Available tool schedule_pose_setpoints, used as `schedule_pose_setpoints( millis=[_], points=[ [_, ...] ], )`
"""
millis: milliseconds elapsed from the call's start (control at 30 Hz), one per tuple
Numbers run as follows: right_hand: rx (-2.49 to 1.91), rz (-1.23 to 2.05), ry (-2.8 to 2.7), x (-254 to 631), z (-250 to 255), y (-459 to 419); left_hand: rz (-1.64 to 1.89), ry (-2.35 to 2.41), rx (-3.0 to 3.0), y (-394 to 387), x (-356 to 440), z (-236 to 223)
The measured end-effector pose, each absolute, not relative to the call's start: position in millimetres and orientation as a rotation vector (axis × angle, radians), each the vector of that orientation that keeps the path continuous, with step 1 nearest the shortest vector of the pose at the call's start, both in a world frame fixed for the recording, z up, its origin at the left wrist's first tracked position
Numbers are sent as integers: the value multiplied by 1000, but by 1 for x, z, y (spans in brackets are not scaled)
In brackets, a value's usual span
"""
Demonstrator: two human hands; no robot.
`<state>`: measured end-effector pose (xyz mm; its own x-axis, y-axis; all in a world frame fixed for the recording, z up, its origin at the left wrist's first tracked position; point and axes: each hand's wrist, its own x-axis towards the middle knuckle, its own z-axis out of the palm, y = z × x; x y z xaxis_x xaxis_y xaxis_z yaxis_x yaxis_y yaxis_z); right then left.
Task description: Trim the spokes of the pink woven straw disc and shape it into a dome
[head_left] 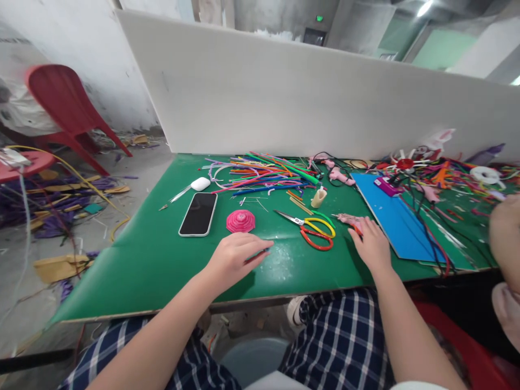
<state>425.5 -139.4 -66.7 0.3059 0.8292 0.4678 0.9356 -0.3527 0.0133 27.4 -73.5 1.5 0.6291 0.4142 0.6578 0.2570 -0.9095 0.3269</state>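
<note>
My left hand lies on the green table with its fingers together, pinching a thin red stick that shows under the fingertips. Just beyond it sits a pink coiled disc. My right hand rests on the table with fingers curled over the handle of a pink glue gun. Between the hands lie two pairs of scissors, one with yellow handles, one with red.
A black phone and a white earbud case lie to the left. A heap of coloured pipe cleaners fills the back. A blue sheet, cables and another person's arm are at the right. A white board walls the far edge.
</note>
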Motion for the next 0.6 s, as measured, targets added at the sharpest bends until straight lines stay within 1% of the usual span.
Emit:
schedule_pose_setpoints(
  millis=[200, 600],
  points=[
    [-2560, -424, -1739, 426, -61, -115, 1087, 496, 2661, -75, 31, -1],
    [-2520, -466, -1776, 424, -59, -112, 1114, 522, 2652, -75, 32, 1]
  ],
)
